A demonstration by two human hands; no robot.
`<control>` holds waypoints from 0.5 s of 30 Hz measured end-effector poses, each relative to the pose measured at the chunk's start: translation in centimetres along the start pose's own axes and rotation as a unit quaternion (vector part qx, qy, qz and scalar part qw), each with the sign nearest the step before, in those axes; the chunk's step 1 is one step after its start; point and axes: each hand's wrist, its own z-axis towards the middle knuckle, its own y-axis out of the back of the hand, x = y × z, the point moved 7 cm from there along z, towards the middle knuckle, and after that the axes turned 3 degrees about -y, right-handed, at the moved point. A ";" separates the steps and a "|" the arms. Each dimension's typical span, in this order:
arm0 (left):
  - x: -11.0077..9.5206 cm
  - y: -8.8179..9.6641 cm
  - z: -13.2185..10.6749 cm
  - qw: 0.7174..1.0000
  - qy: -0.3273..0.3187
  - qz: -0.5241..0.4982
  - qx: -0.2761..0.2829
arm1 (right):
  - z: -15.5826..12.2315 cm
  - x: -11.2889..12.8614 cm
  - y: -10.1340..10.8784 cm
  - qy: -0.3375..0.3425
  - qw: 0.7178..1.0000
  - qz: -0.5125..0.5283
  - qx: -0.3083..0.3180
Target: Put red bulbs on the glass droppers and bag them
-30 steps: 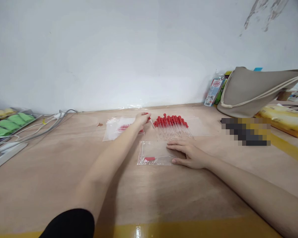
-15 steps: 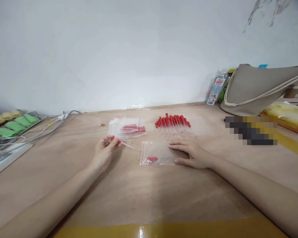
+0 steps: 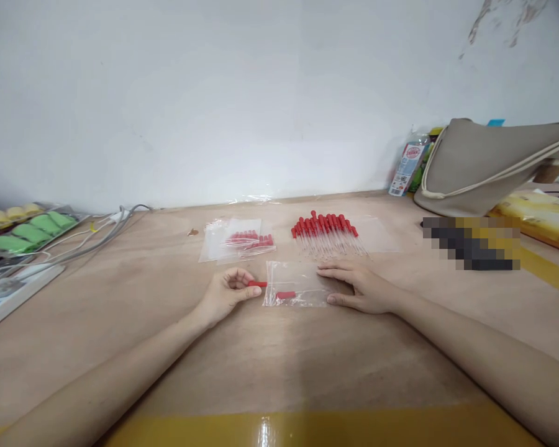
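Observation:
My left hand (image 3: 228, 293) pinches the red bulb of a glass dropper (image 3: 258, 284), whose clear stem reaches into the open left end of a small clear zip bag (image 3: 302, 282). Another red-bulbed dropper (image 3: 286, 295) lies inside the bag. My right hand (image 3: 361, 288) rests flat on the bag's right side, fingers stretched out, pressing it to the table. Behind the bag lies a pile of red-bulbed droppers (image 3: 327, 234) on clear plastic.
Filled clear bags of droppers (image 3: 242, 241) lie at the back left of the pile. A grey tote bag (image 3: 484, 164) and a yellow packet (image 3: 540, 225) sit at the right. Cables (image 3: 97, 236), a power strip (image 3: 13, 292) and green and yellow items (image 3: 23, 226) are at the left.
My left hand picked a dropper from the pile, carried it back toward me, then moved right and pushed its stem into the bag's mouth. My right hand stayed on the bag.

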 end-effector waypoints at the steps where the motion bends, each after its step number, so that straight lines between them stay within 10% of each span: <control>1: 0.0 -0.2 0.1 1.000 0.008 0.013 0.024 | 0.0 0.0 0.0 0.000 1.000 -0.001 0.001; 15: -0.8 -3.1 1.4 0.988 0.007 0.034 0.153 | 0.0 -0.1 0.0 0.003 1.000 0.021 -0.003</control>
